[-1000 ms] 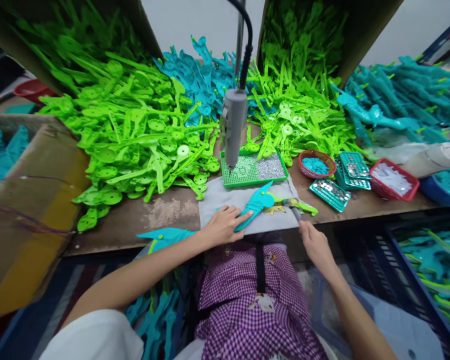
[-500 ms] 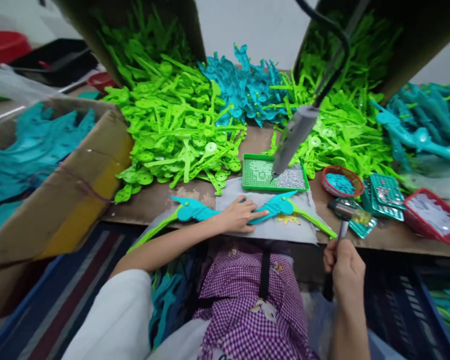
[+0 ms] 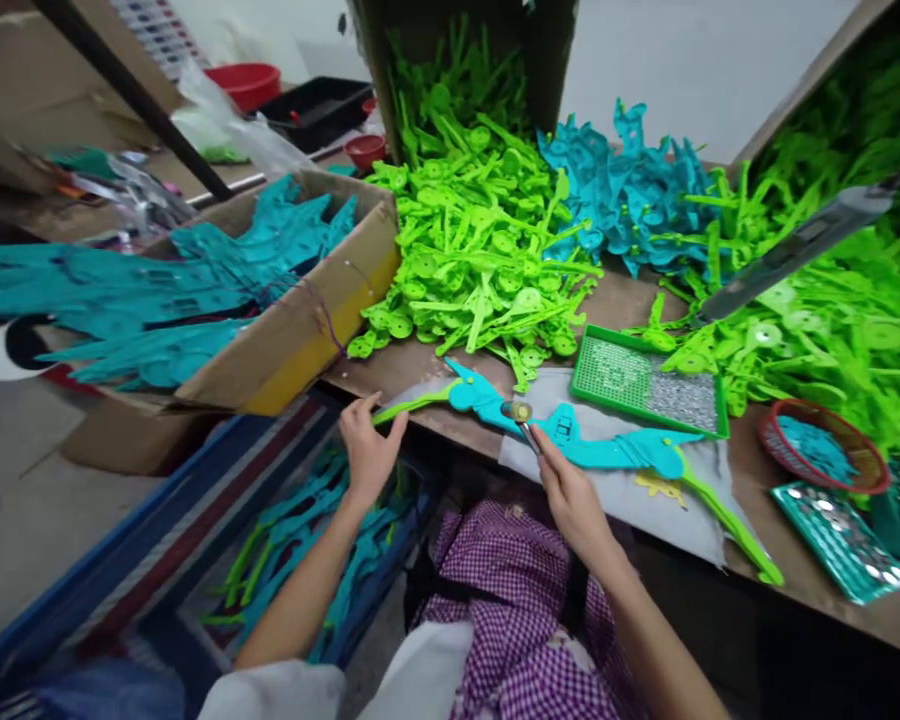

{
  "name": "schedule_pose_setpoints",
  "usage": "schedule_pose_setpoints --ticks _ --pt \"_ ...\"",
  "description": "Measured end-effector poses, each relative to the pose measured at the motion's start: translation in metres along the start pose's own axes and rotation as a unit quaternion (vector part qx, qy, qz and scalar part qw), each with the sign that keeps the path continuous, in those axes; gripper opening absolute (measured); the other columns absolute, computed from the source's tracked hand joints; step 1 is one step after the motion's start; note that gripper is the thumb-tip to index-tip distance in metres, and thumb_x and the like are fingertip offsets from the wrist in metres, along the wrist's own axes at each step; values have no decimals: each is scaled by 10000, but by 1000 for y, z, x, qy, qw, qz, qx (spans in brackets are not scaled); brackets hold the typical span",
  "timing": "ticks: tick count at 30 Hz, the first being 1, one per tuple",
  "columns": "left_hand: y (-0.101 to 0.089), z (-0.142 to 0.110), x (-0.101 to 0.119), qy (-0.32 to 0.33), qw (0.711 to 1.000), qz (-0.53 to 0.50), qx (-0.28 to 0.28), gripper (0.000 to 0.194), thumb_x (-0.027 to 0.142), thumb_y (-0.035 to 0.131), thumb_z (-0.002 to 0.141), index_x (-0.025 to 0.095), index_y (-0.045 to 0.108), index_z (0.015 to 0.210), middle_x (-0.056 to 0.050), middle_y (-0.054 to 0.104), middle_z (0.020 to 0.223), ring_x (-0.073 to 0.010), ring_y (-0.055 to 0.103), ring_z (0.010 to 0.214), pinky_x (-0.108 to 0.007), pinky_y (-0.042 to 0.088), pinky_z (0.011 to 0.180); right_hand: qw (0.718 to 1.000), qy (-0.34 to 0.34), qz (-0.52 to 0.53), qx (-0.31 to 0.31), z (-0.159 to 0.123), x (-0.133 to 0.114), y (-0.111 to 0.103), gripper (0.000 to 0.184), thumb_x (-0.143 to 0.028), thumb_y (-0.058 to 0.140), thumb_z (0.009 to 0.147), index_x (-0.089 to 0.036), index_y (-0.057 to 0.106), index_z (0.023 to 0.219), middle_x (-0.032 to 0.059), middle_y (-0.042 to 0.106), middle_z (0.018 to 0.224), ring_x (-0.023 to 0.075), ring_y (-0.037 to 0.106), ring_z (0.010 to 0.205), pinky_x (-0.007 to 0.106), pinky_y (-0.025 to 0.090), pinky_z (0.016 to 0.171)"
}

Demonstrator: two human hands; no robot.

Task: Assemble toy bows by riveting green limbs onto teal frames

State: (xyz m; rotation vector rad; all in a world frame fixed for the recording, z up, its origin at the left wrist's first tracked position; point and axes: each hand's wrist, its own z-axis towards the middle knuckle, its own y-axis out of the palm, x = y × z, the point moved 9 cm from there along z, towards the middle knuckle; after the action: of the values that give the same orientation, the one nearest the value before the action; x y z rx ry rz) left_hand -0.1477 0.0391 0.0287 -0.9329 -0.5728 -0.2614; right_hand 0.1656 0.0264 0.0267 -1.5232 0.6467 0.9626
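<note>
A long blue plastic piece [image 3: 607,453] with a green arm at each end, like a toy bow, lies across the table's front edge. My left hand [image 3: 369,450] is at the tip of its left green arm [image 3: 420,400], with thumb and fingers on either side of it. My right hand [image 3: 570,495] is closed around the handle of a hammer [image 3: 519,412]. The hammer's head is over the blue part, left of its middle; whether they touch I cannot tell. A grey cloth [image 3: 547,475] lies beneath the piece.
A green tray [image 3: 649,415] of small metal parts sits behind the piece. Green parts [image 3: 472,260] and blue parts [image 3: 630,205] are heaped beyond. A cardboard box [image 3: 345,290] stands left, a red basket [image 3: 780,450] right. An electric screwdriver [image 3: 795,250] hangs at right.
The view has swung left. My left hand has gone from the piece's middle to its left green arm. My right hand has brought the hammer from the right to over the blue part.
</note>
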Motion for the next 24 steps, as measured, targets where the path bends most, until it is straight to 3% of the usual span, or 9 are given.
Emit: schedule_pose_setpoints --ticks 2,4,8,10,15,21,24 --pt "-6 3 -38 -79 996 -23 17 464 442 659 775 171 543 1134 -102 523 1057 -262 522 1042 -437 422 942 998 -38 -41 -32 17 -13 20 470 -322 313 974 -301 391 1437 65 655 1186 205 629 1061 353 490 912" --pt "0 2 -60 -136 989 -61 0 453 477 670 745 181 547 1065 -73 544 987 -226 560 932 -381 464 852 992 -44 -99 -65 30 -21 37 475 -294 304 975 -326 367 1445 63 685 1110 218 654 995 374 504 881" --pt "33 -10 -81 -269 938 -178 -125 437 566 665 709 189 566 908 16 559 656 -152 553 575 -259 431 565 982 -62 -169 -63 36 -29 49 480 -277 316 974 -324 357 1450 70 702 1008 215 673 898 356 520 827" --pt "42 -14 -85 -307 912 -231 -144 441 574 682 693 183 554 854 49 505 528 -127 491 472 -227 366 494 977 -66 -195 -49 34 -30 48 488 -268 321 972 -317 346 1456 74 703 976 211 676 866 342 524 802" --pt "40 -6 -86 -276 924 -239 -115 399 518 728 662 174 548 752 37 528 571 -117 479 548 -222 356 552 961 -42 -265 -75 36 -22 50 480 -271 335 970 -321 365 1446 56 714 882 213 684 757 325 523 700" --pt "42 -3 -89 -248 936 -222 -111 376 500 716 674 167 558 751 7 567 712 -144 512 696 -240 374 649 966 -96 -232 -60 52 -58 63 469 -321 326 981 -308 366 1448 65 720 918 210 681 757 310 514 701" --pt "44 -4 -90 -248 937 -220 -113 384 508 710 681 166 564 775 4 563 719 -149 510 705 -240 361 649 952 -72 -281 -98 62 -62 81 470 -277 342 973 -314 379 1440 71 726 867 213 680 716 296 495 670"
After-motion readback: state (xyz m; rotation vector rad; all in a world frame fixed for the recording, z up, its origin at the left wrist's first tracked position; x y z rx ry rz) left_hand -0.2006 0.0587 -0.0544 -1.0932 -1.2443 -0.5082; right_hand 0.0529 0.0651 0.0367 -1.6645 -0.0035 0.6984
